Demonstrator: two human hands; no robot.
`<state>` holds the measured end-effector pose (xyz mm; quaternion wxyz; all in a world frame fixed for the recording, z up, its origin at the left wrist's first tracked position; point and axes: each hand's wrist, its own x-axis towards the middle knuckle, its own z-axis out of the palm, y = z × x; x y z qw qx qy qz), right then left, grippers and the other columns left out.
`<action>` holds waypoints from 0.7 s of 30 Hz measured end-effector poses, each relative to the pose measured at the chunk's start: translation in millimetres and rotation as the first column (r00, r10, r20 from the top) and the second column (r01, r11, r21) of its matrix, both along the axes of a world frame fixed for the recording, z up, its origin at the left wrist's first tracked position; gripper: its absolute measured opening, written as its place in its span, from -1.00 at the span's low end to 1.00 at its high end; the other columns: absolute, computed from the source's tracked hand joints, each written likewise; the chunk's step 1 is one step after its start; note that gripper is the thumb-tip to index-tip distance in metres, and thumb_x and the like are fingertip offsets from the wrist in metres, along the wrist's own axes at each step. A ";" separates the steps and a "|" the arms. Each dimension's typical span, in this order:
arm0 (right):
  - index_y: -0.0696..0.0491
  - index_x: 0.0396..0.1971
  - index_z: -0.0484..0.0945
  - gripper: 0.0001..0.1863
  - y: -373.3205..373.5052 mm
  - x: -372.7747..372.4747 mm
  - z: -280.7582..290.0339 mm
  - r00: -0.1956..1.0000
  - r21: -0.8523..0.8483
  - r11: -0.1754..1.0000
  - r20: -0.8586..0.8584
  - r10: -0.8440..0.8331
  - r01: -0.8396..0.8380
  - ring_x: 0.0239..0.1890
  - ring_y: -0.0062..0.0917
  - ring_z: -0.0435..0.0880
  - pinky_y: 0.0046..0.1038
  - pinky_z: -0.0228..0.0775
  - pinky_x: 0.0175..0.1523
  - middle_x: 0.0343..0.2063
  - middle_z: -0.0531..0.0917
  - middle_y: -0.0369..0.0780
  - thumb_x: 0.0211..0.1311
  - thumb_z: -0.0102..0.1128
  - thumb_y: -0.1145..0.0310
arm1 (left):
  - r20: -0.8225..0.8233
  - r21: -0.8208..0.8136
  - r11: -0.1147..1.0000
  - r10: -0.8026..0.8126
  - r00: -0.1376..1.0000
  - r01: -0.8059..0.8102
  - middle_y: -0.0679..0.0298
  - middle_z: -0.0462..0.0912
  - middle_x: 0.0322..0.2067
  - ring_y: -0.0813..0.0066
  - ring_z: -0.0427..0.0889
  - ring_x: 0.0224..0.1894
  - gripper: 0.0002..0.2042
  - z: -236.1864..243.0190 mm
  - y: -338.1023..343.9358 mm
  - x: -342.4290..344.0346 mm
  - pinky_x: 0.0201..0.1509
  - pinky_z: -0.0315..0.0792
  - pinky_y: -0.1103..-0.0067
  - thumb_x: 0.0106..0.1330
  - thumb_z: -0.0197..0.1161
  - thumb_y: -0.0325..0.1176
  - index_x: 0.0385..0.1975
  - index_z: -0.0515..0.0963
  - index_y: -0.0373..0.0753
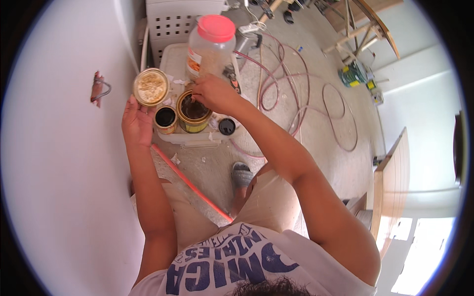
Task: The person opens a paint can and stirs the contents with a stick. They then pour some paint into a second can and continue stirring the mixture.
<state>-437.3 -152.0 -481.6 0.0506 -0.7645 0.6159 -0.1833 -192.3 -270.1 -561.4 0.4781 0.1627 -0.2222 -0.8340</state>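
Note:
My left hand (138, 121) grips a round can lid (151, 88) by its lower edge, its mottled tan-and-white face turned up. At the right rim of an uncovered metal can (193, 128), my right hand (216, 94) is closed, fingertips bent down into the opening. Whatever those fingers pinch is hidden. Dark brown material shows inside that can. Beside it, below the lid, stands a smaller can (166, 129) with black contents. A small round black-topped container (227, 127) sits to the right. Behind my right hand rises a clear plastic jar (212, 54) with a pink lid.
The cans stand on a whitish plastic box (173, 56) with paper scraps, close to the left wall (59, 163). A reddish hose (276, 89) coils over the floor at right. An orange pole (190, 181) lies near my feet. A green machine (352, 75) stands farther right.

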 end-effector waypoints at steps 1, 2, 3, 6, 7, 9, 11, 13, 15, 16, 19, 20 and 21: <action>0.07 -0.46 0.75 -0.82 2.0 1.1 -0.9 0.995 -0.009 1.000 -0.091 -0.030 0.029 -0.19 -0.13 0.68 -0.14 0.53 -0.01 -0.34 0.70 -0.11 0.23 0.27 0.32 | 0.024 0.008 1.000 0.012 1.000 -0.012 0.22 0.66 0.14 0.34 0.64 0.19 -0.74 5.2 1.4 0.6 0.27 0.54 0.29 0.58 0.20 -0.28 0.14 0.49 -0.23; 0.09 -0.47 0.75 -0.82 5.4 -0.5 -0.3 0.994 0.154 0.987 -0.102 -0.030 0.046 -0.19 -0.13 0.69 -0.13 0.54 -0.03 -0.34 0.71 -0.12 0.22 0.27 0.33 | 0.022 0.011 1.000 0.016 1.000 -0.017 0.19 0.64 0.18 0.32 0.63 0.21 -0.71 5.5 2.7 -1.3 0.29 0.54 0.26 0.58 0.20 -0.28 0.17 0.47 -0.25; 0.10 -0.48 0.74 -0.81 5.8 3.1 6.2 1.000 0.158 0.987 0.025 0.010 -0.014 -0.18 -0.12 0.70 -0.13 0.55 -0.02 -0.35 0.71 -0.11 0.22 0.26 0.33 | 0.025 0.006 1.000 0.012 1.000 -0.013 0.19 0.63 0.18 0.31 0.63 0.21 -0.71 5.7 2.3 -0.1 0.29 0.53 0.25 0.59 0.20 -0.28 0.17 0.47 -0.25; 0.13 -0.49 0.73 -0.80 6.7 7.4 9.9 0.983 0.071 0.996 0.178 0.042 -0.055 -0.18 -0.11 0.70 -0.13 0.55 -0.01 -0.36 0.71 -0.09 0.23 0.25 0.34 | 0.027 0.004 1.000 0.009 1.000 -0.009 0.17 0.62 0.20 0.29 0.62 0.22 -0.71 7.5 1.9 2.1 0.28 0.54 0.23 0.59 0.19 -0.29 0.18 0.46 -0.26; 0.13 -0.48 0.73 -0.80 6.6 7.3 7.3 0.996 -0.002 1.000 0.082 -0.022 0.022 -0.17 -0.11 0.71 -0.13 0.55 -0.01 -0.36 0.71 -0.09 0.23 0.25 0.34 | 0.026 0.013 1.000 0.010 1.000 -0.010 0.16 0.62 0.20 0.29 0.62 0.23 -0.71 8.5 2.9 0.1 0.28 0.54 0.22 0.59 0.19 -0.29 0.19 0.46 -0.26; 0.12 -0.45 0.74 -0.81 6.1 8.1 5.8 0.996 0.041 0.996 -0.032 -0.082 0.083 -0.16 -0.12 0.71 -0.13 0.55 0.00 -0.34 0.72 -0.09 0.24 0.26 0.33 | 0.029 0.021 1.000 0.013 1.000 -0.014 0.16 0.62 0.20 0.28 0.62 0.23 -0.71 9.8 3.7 -0.8 0.27 0.55 0.21 0.59 0.18 -0.30 0.19 0.46 -0.26; 0.10 -0.41 0.75 -0.82 8.1 6.9 8.9 0.996 0.283 0.956 -0.077 -0.051 0.071 -0.15 -0.12 0.70 -0.13 0.55 0.00 -0.32 0.72 -0.09 0.25 0.28 0.31 | 0.038 0.020 1.000 0.017 0.999 -0.017 0.16 0.62 0.20 0.29 0.62 0.23 -0.71 7.9 2.7 0.8 0.26 0.55 0.22 0.59 0.19 -0.30 0.19 0.46 -0.26; 0.10 -0.39 0.75 -0.81 5.2 6.7 4.9 0.993 0.146 0.989 0.116 0.006 -0.023 -0.13 -0.12 0.70 -0.13 0.55 0.00 -0.31 0.72 -0.09 0.25 0.29 0.30 | 0.029 -0.004 1.000 0.010 1.000 -0.010 0.17 0.62 0.19 0.30 0.62 0.22 -0.70 2.2 -0.1 0.3 0.25 0.55 0.23 0.58 0.20 -0.30 0.19 0.46 -0.25; 0.10 -0.37 0.75 -0.81 3.3 6.1 1.6 0.995 0.055 0.998 0.095 0.005 -0.011 -0.13 -0.12 0.70 -0.12 0.55 0.00 -0.30 0.72 -0.09 0.26 0.30 0.29 | 0.029 -0.010 1.000 0.005 1.000 -0.004 0.18 0.63 0.19 0.31 0.62 0.21 -0.70 0.1 -2.0 1.1 0.24 0.56 0.25 0.57 0.21 -0.29 0.19 0.46 -0.25; 0.10 -0.38 0.75 -0.81 3.5 5.0 0.5 0.999 0.033 0.999 -0.018 -0.038 0.038 -0.13 -0.12 0.70 -0.12 0.55 -0.01 -0.30 0.72 -0.10 0.26 0.30 0.29 | 0.035 -0.005 1.000 0.002 0.999 -0.002 0.18 0.63 0.18 0.31 0.63 0.21 -0.69 0.4 -1.3 0.6 0.24 0.56 0.25 0.57 0.21 -0.29 0.19 0.47 -0.24; 0.09 -0.38 0.76 -0.81 6.2 2.9 7.9 0.999 0.181 0.983 -0.009 -0.041 0.042 -0.14 -0.12 0.70 -0.12 0.55 -0.02 -0.30 0.73 -0.11 0.27 0.29 0.29 | 0.053 -0.016 1.000 0.008 0.999 -0.007 0.17 0.62 0.21 0.27 0.59 0.26 -0.66 -2.7 -2.8 1.7 0.32 0.50 0.22 0.59 0.18 -0.24 0.23 0.46 -0.26; 0.08 -0.39 0.76 -0.81 5.7 3.7 10.5 0.998 0.265 0.964 0.054 -0.027 0.012 -0.15 -0.12 0.70 -0.12 0.55 -0.02 -0.30 0.73 -0.11 0.27 0.29 0.29 | 0.060 -0.024 1.000 0.011 0.998 -0.010 0.16 0.60 0.22 0.25 0.58 0.29 -0.64 -4.4 -3.9 2.5 0.37 0.47 0.20 0.61 0.16 -0.23 0.25 0.46 -0.27; 0.08 -0.39 0.76 -0.82 5.0 3.0 7.1 0.995 0.169 0.985 0.096 -0.038 0.021 -0.16 -0.12 0.70 -0.12 0.55 -0.02 -0.30 0.73 -0.11 0.27 0.29 0.29 | 0.058 -0.023 1.000 0.010 0.998 -0.008 0.16 0.61 0.22 0.26 0.58 0.28 -0.65 -5.5 -4.2 1.2 0.36 0.48 0.20 0.61 0.16 -0.23 0.25 0.46 -0.27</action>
